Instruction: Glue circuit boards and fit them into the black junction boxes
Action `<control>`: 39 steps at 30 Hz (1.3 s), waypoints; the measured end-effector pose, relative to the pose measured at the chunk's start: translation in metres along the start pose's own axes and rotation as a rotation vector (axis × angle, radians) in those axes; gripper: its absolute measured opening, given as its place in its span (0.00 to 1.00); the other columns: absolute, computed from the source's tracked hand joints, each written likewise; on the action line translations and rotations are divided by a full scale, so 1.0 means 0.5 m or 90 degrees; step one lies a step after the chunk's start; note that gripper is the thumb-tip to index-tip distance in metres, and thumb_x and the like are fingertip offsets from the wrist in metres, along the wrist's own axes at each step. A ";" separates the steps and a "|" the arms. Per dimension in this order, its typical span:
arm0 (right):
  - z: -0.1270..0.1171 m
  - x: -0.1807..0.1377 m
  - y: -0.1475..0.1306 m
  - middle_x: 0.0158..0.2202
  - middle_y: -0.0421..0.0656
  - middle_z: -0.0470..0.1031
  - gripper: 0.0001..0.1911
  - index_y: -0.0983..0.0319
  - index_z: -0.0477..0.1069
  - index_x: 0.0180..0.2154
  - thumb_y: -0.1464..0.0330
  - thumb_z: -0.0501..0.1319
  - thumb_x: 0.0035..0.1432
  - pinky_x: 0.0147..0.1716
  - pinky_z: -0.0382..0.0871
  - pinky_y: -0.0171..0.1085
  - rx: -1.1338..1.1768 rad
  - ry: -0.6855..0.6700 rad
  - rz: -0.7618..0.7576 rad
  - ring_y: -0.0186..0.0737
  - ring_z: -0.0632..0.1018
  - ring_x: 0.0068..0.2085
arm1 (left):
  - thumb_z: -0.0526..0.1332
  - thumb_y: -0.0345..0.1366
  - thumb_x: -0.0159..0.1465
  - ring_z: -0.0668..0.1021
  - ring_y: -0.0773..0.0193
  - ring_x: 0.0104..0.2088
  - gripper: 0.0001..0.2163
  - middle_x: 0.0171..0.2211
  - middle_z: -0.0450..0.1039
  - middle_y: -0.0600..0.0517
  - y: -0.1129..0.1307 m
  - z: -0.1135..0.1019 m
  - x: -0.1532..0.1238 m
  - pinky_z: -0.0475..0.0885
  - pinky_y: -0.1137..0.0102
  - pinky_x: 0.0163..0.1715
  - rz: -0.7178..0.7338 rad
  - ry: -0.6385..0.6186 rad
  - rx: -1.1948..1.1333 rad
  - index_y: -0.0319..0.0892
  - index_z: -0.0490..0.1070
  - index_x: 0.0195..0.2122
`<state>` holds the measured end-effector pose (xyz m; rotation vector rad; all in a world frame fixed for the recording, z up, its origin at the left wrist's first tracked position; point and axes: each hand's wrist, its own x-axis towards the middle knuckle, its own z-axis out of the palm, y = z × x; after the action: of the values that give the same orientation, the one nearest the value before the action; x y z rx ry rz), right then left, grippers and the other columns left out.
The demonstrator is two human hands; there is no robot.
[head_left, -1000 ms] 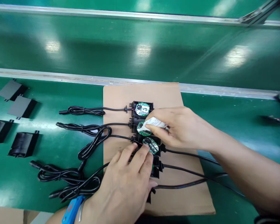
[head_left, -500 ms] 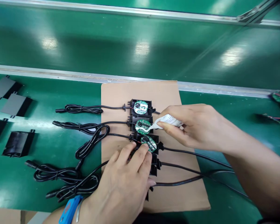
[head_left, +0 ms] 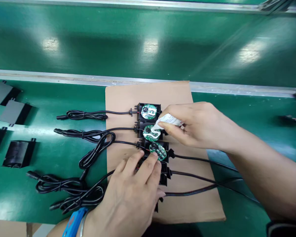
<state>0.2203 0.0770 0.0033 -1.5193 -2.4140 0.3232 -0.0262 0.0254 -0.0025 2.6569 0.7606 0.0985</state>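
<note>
My right hand [head_left: 194, 126] pinches a white squeeze tube [head_left: 169, 121] with printed text. Its nozzle end sits over the round green circuit board [head_left: 148, 134] in the second black housing, and a curved line of white paste [head_left: 155, 135] lies on that board. My left hand [head_left: 134, 187] rests across the lower housings with fingers stretched out. Its fingertips touch the edge of another circuit board [head_left: 158, 152] in the third housing. White paste also covers part of the top circuit board [head_left: 149, 112]. The lowest housings are largely hidden under my left hand.
The row of housings lies on a cardboard sheet [head_left: 185, 207] on the green table [head_left: 51, 141]. Coiled black cables [head_left: 96, 149] spread to the left, and more cables [head_left: 202, 159] run right. Several loose black cases [head_left: 19, 153] stand at far left.
My right hand and the tube have moved up and slightly left over the second board. The white paste line there is longer and now curves back. My left hand stays in place.
</note>
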 end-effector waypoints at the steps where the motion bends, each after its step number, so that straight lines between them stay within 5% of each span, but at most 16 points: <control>1: -0.003 -0.003 0.001 0.25 0.42 0.73 0.11 0.61 0.68 0.34 0.63 0.54 0.66 0.25 0.61 0.36 -0.008 0.015 -0.007 0.38 0.72 0.25 | 0.52 0.43 0.72 0.70 0.53 0.60 0.21 0.64 0.66 0.53 0.000 0.000 -0.001 0.72 0.58 0.56 0.001 0.004 0.005 0.39 0.65 0.62; 11: -0.016 -0.060 -0.065 0.27 0.40 0.72 0.08 0.64 0.70 0.35 0.67 0.58 0.66 0.25 0.62 0.33 0.141 0.058 -0.018 0.31 0.70 0.25 | 0.56 0.39 0.70 0.73 0.56 0.57 0.19 0.62 0.68 0.55 0.005 -0.002 -0.009 0.74 0.62 0.53 0.036 0.016 0.024 0.42 0.67 0.61; 16: 0.012 -0.060 -0.060 0.28 0.43 0.74 0.09 0.64 0.69 0.36 0.66 0.55 0.68 0.27 0.64 0.34 0.141 0.042 -0.022 0.34 0.72 0.27 | 0.56 0.38 0.70 0.73 0.55 0.56 0.18 0.61 0.69 0.53 0.003 -0.002 -0.007 0.74 0.61 0.53 0.035 0.009 0.035 0.40 0.68 0.60; 39: -0.003 -0.104 -0.049 0.30 0.43 0.76 0.09 0.61 0.70 0.38 0.66 0.53 0.69 0.27 0.65 0.36 0.146 0.007 0.021 0.37 0.74 0.28 | 0.56 0.41 0.70 0.74 0.54 0.55 0.17 0.60 0.71 0.54 0.003 -0.007 -0.004 0.75 0.59 0.51 0.018 0.018 0.012 0.42 0.71 0.58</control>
<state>0.2215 0.0194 0.0070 -1.4562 -2.2550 0.5760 -0.0278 0.0243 0.0014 2.6900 0.7364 0.1375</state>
